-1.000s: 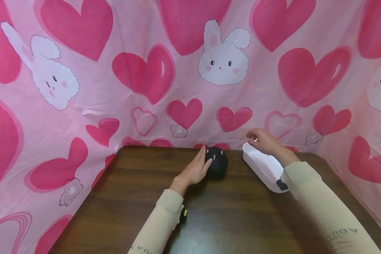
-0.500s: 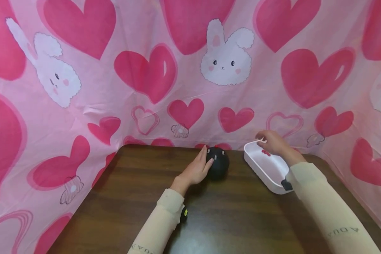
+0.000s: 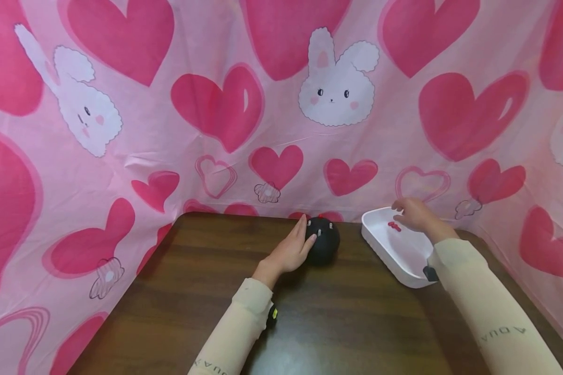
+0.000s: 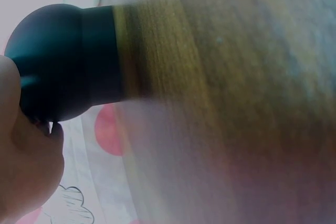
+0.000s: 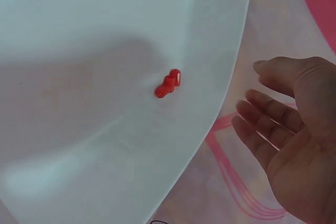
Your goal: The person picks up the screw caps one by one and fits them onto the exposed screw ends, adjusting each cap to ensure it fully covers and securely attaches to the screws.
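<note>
My left hand (image 3: 290, 249) holds a black round toy (image 3: 325, 249) by its left side, with the thumb on its front. Small silver-coloured pegs stick up from the toy's top, and the left wrist view shows the black body (image 4: 60, 61) narrowing to a cylindrical base on the table. My right hand (image 3: 415, 213) hovers at the far right rim of a white tray (image 3: 388, 260), its fingers loosely bent and nothing between them. Inside the tray lie small red pieces (image 5: 168, 84), close to the wall.
The brown wooden table (image 3: 338, 317) carries both the toy and the tray. A pink cloth (image 3: 272, 120) with hearts and rabbits hangs behind the table and along its sides. The tray stands near the back right.
My right hand has moved right, from over the tray's far end to its far right rim, uncovering the red pieces. My left hand and the black toy hold still.
</note>
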Tool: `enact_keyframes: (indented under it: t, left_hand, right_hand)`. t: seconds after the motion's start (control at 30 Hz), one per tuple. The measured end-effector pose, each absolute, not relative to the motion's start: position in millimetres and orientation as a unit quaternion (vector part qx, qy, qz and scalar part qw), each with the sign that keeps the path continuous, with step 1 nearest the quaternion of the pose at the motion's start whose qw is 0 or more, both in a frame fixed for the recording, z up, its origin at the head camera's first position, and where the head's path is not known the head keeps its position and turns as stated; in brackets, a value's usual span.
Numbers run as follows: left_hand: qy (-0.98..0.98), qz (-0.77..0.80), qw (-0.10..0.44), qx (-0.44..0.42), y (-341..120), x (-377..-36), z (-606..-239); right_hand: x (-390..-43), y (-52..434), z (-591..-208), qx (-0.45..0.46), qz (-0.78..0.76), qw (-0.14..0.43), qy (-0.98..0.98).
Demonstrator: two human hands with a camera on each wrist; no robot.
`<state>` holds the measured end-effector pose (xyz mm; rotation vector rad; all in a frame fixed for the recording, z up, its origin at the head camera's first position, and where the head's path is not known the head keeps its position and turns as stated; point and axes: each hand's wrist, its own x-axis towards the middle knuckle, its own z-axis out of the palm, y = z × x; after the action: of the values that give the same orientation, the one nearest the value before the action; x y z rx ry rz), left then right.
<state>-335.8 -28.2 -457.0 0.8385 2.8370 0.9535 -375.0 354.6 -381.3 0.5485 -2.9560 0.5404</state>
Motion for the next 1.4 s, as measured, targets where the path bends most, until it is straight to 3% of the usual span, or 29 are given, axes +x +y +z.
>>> enact_keyframes:
  t: [0.93,1.4]
  left_hand:
    - [0.915,0.296,0.002,0.275,-26.5,-337.4,-459.2]
    - [0.914,0.300,0.012,0.272,-27.1,-334.6,-455.0]
  right_hand:
    - [-384.3,367.2,-401.5,0.114,0.152,-0.065,-0.980]
    - [-394.3,366.8,-412.5,0.152,0.117,-0.086,-0.978]
